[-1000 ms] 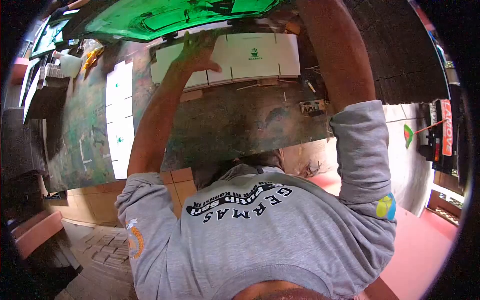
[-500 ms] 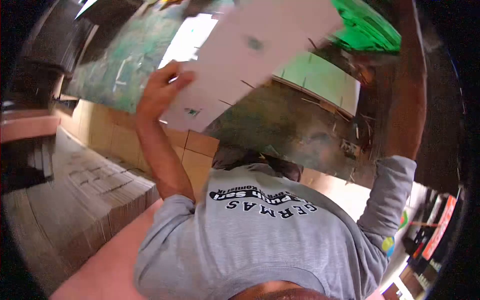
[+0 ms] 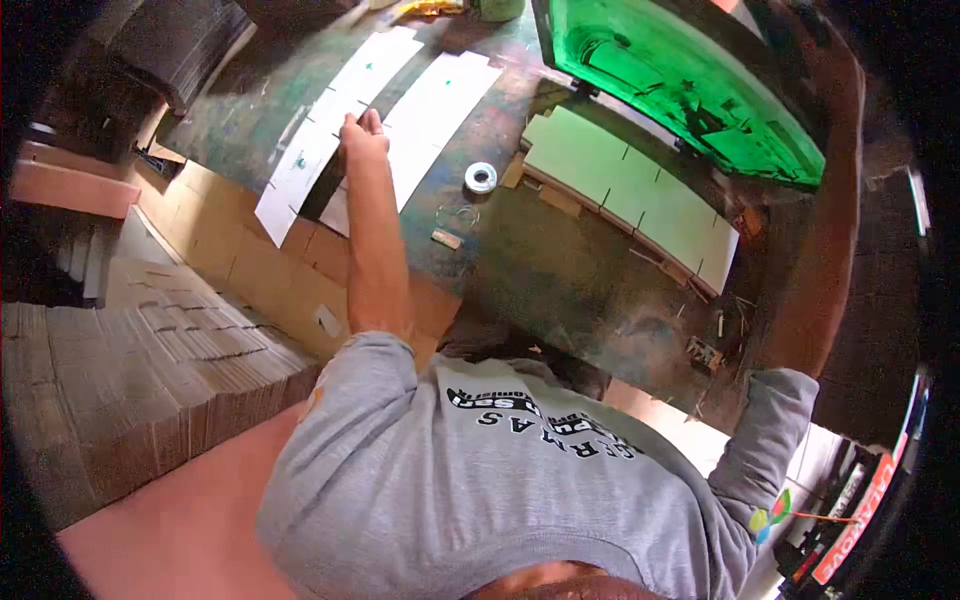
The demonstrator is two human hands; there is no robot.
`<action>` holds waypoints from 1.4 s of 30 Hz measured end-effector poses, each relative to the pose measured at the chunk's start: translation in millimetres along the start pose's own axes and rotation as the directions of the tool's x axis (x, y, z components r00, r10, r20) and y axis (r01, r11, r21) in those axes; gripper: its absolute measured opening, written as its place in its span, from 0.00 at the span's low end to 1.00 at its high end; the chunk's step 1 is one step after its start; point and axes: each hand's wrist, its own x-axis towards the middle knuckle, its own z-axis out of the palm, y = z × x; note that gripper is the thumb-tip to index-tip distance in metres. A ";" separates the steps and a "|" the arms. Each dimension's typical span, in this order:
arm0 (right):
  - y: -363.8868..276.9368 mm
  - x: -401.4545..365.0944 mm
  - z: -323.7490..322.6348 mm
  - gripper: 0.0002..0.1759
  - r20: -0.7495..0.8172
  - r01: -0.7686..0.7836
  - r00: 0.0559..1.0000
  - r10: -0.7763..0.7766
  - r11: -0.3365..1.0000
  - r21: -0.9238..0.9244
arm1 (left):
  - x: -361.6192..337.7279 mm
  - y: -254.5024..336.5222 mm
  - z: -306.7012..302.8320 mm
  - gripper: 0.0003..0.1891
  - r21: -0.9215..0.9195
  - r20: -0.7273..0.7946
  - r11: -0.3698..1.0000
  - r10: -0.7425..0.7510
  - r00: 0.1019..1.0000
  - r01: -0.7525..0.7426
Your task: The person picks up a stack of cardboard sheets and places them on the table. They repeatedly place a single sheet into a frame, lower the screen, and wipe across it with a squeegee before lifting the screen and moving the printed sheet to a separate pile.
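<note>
My left hand [image 3: 365, 138] is at the left edge of a long white card sheet [image 3: 445, 110] with small green prints, its fingers closed on that edge. Part of the sheet is behind my forearm. To its left lies a similar white printed sheet [image 3: 325, 125]. At the upper right, my right arm reaches up beside a tilted screen-printing frame [image 3: 690, 100] with bright green mesh. My right hand [image 3: 825, 55] is near the frame's far right side, too dark to make out its fingers. Below the frame sits a stack of card sheets [image 3: 625, 185], tinted green.
A roll of tape [image 3: 480, 178] and a small light block [image 3: 446, 239] lie mid-table. Scraps [image 3: 705, 352] litter the table's right side. Big stacks of cut card [image 3: 190, 370] stand at my left. A yellow packet [image 3: 430, 8] is at the far edge.
The white sheet in my left hand has moved left and away from me, down beside the other sheet. The green frame shows more fully, tilted above the stack.
</note>
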 end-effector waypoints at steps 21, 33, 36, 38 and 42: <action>-58.2 -96.5 -31.4 0.21 -0.092 -0.096 0.990 0.106 0.990 0.103 | -104.4 53.1 86.5 0.14 0.059 0.591 0.975 0.138 0.795 -0.213; -105.3 -211.7 -36.4 0.14 -0.068 0.120 0.992 -0.102 0.919 0.376 | -268.3 -195.3 401.9 0.08 -0.873 0.458 -0.302 -0.778 -0.430 -0.383; -108.2 -219.2 -33.1 0.10 -0.077 0.127 0.992 -0.104 0.901 0.414 | -263.7 -275.0 376.2 0.35 -0.823 0.478 -0.213 -0.761 -0.439 -0.527; -108.5 -222.2 -31.1 0.08 -0.105 0.137 0.989 -0.102 0.899 0.417 | -271.1 -304.0 367.5 0.34 -0.823 0.501 -0.268 -0.759 -0.416 -0.502; -110.3 -226.9 -32.8 0.11 -0.041 0.100 0.995 -0.092 0.873 0.478 | -258.5 -345.3 368.0 0.34 -0.798 0.535 -0.281 -0.739 -0.410 -0.533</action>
